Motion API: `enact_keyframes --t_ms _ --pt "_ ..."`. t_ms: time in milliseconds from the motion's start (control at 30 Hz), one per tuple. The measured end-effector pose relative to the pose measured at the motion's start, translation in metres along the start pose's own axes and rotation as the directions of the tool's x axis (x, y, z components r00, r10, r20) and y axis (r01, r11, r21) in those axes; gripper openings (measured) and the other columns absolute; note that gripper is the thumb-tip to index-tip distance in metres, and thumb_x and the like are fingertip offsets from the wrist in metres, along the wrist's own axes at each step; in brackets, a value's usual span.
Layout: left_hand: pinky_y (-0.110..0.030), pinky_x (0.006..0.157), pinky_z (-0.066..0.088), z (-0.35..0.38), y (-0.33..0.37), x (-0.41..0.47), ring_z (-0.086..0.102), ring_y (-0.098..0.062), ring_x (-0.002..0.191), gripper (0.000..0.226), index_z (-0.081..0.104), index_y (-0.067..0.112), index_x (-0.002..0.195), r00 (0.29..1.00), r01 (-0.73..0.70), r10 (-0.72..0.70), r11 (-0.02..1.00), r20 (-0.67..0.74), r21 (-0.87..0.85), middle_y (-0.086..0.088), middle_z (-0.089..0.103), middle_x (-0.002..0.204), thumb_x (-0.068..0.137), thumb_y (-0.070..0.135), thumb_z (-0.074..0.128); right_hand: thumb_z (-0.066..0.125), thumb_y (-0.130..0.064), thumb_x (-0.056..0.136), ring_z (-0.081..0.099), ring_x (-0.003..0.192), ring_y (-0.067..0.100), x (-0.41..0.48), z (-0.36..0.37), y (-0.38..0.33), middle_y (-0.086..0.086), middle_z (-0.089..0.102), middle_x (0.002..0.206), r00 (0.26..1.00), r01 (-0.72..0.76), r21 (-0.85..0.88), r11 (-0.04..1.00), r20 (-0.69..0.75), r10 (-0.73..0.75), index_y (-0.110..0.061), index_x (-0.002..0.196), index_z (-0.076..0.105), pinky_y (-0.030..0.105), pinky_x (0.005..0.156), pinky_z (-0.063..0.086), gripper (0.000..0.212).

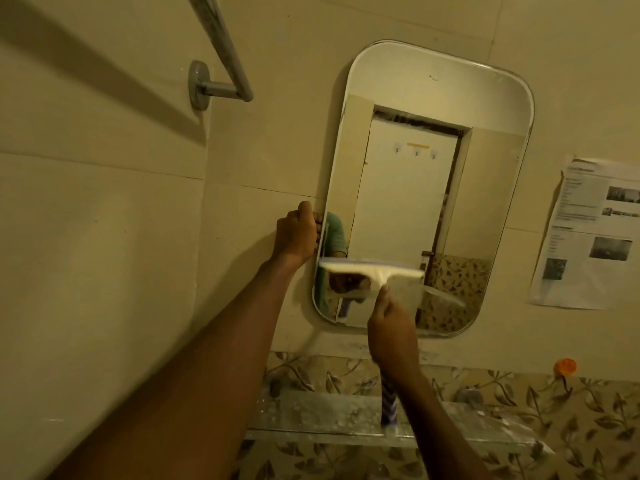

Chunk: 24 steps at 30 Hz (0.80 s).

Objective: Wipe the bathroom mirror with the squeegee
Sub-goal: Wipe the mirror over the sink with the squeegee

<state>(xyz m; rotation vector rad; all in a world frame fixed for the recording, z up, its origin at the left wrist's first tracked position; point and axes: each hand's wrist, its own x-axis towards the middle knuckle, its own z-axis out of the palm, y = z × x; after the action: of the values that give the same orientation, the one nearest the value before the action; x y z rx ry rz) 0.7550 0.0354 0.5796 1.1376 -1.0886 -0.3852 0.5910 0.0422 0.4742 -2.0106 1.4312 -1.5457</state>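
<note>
A rounded rectangular mirror [412, 188] hangs on the tiled wall and reflects a white door. My left hand [297, 233] grips the mirror's left edge, fingers curled around the rim. My right hand [393, 332] is closed around the handle of a white squeegee [372, 270]. Its blade lies horizontal against the lower part of the glass, spanning most of the mirror's width from the left. The handle's striped lower end sticks out below my wrist.
A metal towel bar [221, 60] is fixed to the wall at upper left. A printed paper sheet [588, 233] is stuck to the wall right of the mirror. Below it runs a glass shelf [322, 417], with an orange cap [565, 367] above it on the right.
</note>
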Motion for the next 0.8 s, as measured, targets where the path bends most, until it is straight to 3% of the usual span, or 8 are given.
enact_keyframes --t_ms 100,267,333,500,567,700,800 --pt "-0.052 0.082 0.058 0.001 0.000 0.000 0.068 -0.035 0.087 0.063 0.066 0.000 0.101 1.000 0.012 -0.012 1.000 -0.024 -0.016 -0.022 0.070 0.097 0.089 0.044 0.023 0.021 -0.041 0.103 0.050 0.048 0.018 -0.010 -0.003 0.005 0.004 0.051 0.055 0.998 -0.046 -0.002 0.999 0.032 0.046 -0.012 0.065 0.054 0.026 0.046 0.041 0.058" --pt "-0.045 0.082 0.060 -0.004 -0.002 0.003 0.069 -0.032 0.091 0.064 0.066 0.004 0.098 0.999 0.037 -0.036 0.998 0.029 -0.055 -0.018 0.071 0.096 0.087 0.048 0.020 0.021 -0.045 0.103 0.058 0.052 0.018 0.049 -0.039 -0.058 0.001 0.054 0.058 0.995 0.096 0.029 0.995 -0.037 -0.095 -0.019 0.064 0.049 0.030 0.049 0.049 0.054" --pt "-0.045 0.081 0.060 -0.006 -0.003 0.006 0.068 -0.032 0.094 0.069 0.064 0.002 0.106 0.997 0.070 -0.066 0.994 0.043 -0.086 -0.020 0.069 0.102 0.085 0.051 0.020 0.021 -0.046 0.102 0.059 0.052 0.017 0.057 -0.039 -0.069 -0.001 0.055 0.058 0.993 0.112 0.012 0.994 -0.043 -0.111 -0.021 0.065 0.047 0.025 0.049 0.048 0.052" --pt "-0.049 0.084 0.059 -0.007 -0.002 0.012 0.068 -0.034 0.090 0.065 0.068 0.000 0.101 0.995 0.092 -0.088 0.993 0.049 -0.077 -0.020 0.071 0.094 0.097 0.042 0.019 0.023 -0.041 0.103 0.038 0.041 0.005 0.002 -0.001 -0.019 -0.005 0.045 0.051 0.999 0.051 -0.110 0.993 0.023 -0.049 -0.020 0.064 0.049 0.015 0.039 0.027 0.052" --pt "-0.050 0.085 0.058 -0.004 0.000 0.012 0.068 -0.036 0.091 0.063 0.067 -0.001 0.102 0.996 0.078 -0.075 0.994 0.049 -0.074 -0.023 0.071 0.096 0.099 0.041 0.020 0.021 -0.041 0.103 0.039 0.042 0.008 -0.017 0.007 -0.001 -0.003 0.046 0.052 0.998 0.030 -0.171 0.985 0.054 -0.021 -0.017 0.067 0.050 0.018 0.040 0.028 0.051" --pt "-0.047 0.087 0.058 -0.004 0.001 0.009 0.068 -0.035 0.093 0.061 0.066 -0.001 0.104 0.998 0.056 -0.055 0.998 0.035 -0.041 -0.022 0.071 0.099 0.101 0.039 0.021 0.022 -0.041 0.103 0.045 0.047 0.013 -0.015 -0.004 -0.004 0.000 0.048 0.053 0.996 0.024 -0.114 0.993 0.086 -0.014 -0.018 0.064 0.049 0.022 0.045 0.034 0.052" --pt "-0.044 0.085 0.059 -0.006 0.001 0.012 0.069 -0.034 0.090 0.062 0.067 -0.002 0.102 0.997 0.060 -0.058 0.997 0.050 -0.041 -0.020 0.072 0.096 0.101 0.038 0.019 0.023 -0.043 0.103 0.048 0.049 0.015 0.023 -0.028 -0.030 0.000 0.049 0.054 0.996 0.091 -0.029 0.995 -0.015 -0.092 -0.018 0.063 0.049 0.023 0.047 0.039 0.054"
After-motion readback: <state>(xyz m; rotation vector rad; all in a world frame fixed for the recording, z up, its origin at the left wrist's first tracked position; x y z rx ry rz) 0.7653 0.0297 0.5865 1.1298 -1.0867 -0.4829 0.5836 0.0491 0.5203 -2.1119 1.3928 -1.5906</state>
